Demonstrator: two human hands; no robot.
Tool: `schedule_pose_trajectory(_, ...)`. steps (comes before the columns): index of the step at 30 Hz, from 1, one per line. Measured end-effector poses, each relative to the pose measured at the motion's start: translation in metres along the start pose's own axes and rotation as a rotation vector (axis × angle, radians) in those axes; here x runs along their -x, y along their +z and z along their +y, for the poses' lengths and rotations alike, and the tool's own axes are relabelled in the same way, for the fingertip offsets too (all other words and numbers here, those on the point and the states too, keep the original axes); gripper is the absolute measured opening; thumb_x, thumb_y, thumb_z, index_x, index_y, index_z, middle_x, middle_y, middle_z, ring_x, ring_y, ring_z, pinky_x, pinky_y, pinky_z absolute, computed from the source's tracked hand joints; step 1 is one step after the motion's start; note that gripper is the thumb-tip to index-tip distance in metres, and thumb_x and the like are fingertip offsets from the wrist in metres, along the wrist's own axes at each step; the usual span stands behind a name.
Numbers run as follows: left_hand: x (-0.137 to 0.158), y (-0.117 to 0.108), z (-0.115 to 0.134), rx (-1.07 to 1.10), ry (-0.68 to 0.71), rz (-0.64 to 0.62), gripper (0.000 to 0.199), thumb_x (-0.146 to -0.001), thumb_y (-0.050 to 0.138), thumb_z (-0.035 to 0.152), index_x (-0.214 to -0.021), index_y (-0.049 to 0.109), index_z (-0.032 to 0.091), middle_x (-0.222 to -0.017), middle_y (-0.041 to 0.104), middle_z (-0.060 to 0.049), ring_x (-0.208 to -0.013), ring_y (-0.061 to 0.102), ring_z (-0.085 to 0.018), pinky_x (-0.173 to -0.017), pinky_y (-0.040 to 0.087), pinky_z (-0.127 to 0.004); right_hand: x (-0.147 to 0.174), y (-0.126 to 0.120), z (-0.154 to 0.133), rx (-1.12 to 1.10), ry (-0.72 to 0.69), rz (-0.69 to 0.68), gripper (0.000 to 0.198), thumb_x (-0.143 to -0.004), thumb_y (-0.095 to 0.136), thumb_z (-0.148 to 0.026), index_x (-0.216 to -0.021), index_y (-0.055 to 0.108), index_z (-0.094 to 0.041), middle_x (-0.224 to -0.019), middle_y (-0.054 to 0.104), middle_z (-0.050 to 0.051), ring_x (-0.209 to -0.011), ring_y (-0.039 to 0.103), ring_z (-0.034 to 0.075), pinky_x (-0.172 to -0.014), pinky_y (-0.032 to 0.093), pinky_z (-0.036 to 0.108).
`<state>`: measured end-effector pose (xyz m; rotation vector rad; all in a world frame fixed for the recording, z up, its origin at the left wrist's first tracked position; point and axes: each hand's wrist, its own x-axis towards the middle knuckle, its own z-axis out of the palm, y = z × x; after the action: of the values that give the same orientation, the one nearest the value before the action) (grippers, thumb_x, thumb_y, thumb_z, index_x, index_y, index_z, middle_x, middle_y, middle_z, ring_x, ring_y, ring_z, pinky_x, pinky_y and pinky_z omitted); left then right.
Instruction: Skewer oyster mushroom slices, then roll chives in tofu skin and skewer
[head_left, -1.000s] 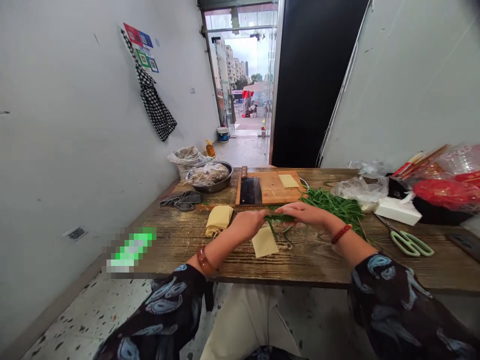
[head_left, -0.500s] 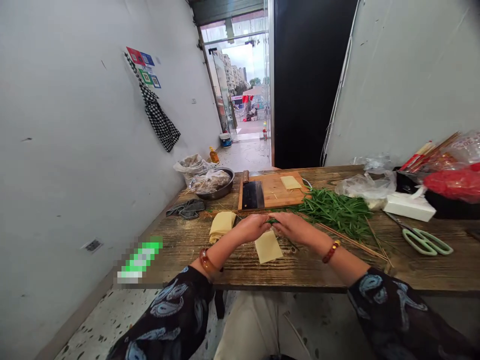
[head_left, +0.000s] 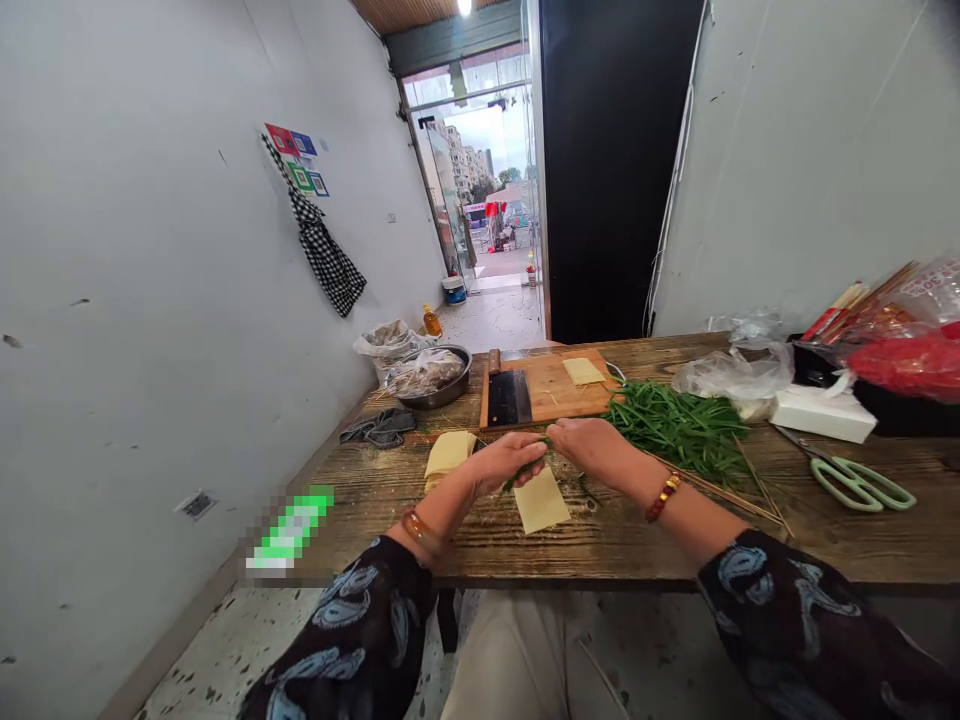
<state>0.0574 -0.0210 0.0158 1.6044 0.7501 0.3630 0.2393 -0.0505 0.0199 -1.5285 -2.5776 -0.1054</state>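
My left hand [head_left: 508,463] is closed around a small bunch of chives [head_left: 528,470], whose green ends show below its fingers. Meeting it at the fingertips, my right hand [head_left: 589,447] pinches the other end of the bunch; its fingertips are partly hidden. Just under the hands lies a single square, pale-yellow sheet, like tofu skin [head_left: 543,505], flat on the wooden table [head_left: 630,550]. A folded stack of such sheets [head_left: 448,455] sits left of it, beside my left wrist. The loose pile of chives [head_left: 679,425] spreads beyond my right hand.
A cleaver [head_left: 510,397] rests on the cutting board [head_left: 551,400] with another yellow sheet. Left stand a metal bowl [head_left: 461,385] and a grey cloth [head_left: 379,428]. Thin sticks [head_left: 761,510], green-handled scissors [head_left: 862,485], a white box [head_left: 823,415] and plastic bags [head_left: 739,370] are on the right.
My hands have shifted from nearly level to tilted, the left turning so more of the chives show below it. The view has moved slightly upward.
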Motion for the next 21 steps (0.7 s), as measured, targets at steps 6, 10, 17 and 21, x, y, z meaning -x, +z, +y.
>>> schedule_pose_trajectory(6,0.002,-0.001,-0.009,-0.053,-0.021,0.088,0.041,-0.079,0.055,0.056,-0.079,0.054,0.015,-0.055,0.031,0.008,-0.044,0.023,-0.005,-0.041,0.016,-0.019,0.002,0.006,0.014,-0.024,-0.008,0.038,0.020,-0.098,0.042,-0.024,-0.094,0.060,-0.015,-0.095,0.066,0.009,-0.088,0.064,0.019,-0.072,0.042,0.026)
schedule_pose_trajectory(10,0.005,0.000,-0.018,0.067,-0.037,0.083,0.042,-0.079,0.054,0.058,-0.077,0.048,0.017,-0.053,0.027,0.010,-0.042,0.017,-0.004,-0.040,0.011,-0.019,0.007,0.012,0.014,-0.049,0.016,0.064,0.024,-0.100,0.037,-0.027,-0.096,0.059,-0.017,-0.096,0.066,0.008,-0.091,0.062,0.018,-0.075,0.041,0.025)
schedule_pose_trajectory(17,0.002,0.009,-0.028,0.202,-0.003,0.131,0.035,-0.081,0.054,0.051,-0.077,0.046,0.017,-0.052,0.031,0.010,-0.039,0.022,-0.003,-0.039,0.015,-0.016,0.009,0.012,0.008,-0.080,0.112,0.108,0.028,-0.100,0.034,-0.029,-0.094,0.058,-0.017,-0.095,0.066,0.009,-0.090,0.062,0.019,-0.073,0.040,0.026)
schedule_pose_trajectory(21,0.002,0.011,-0.029,0.270,0.015,0.138,0.031,-0.078,0.059,0.045,-0.078,0.049,0.016,-0.054,0.039,0.009,-0.038,0.031,-0.003,-0.038,0.022,-0.016,0.010,0.009,0.006,-0.136,0.146,0.116,0.027,-0.099,0.034,-0.029,-0.091,0.058,-0.018,-0.095,0.067,0.010,-0.090,0.062,0.020,-0.072,0.040,0.026)
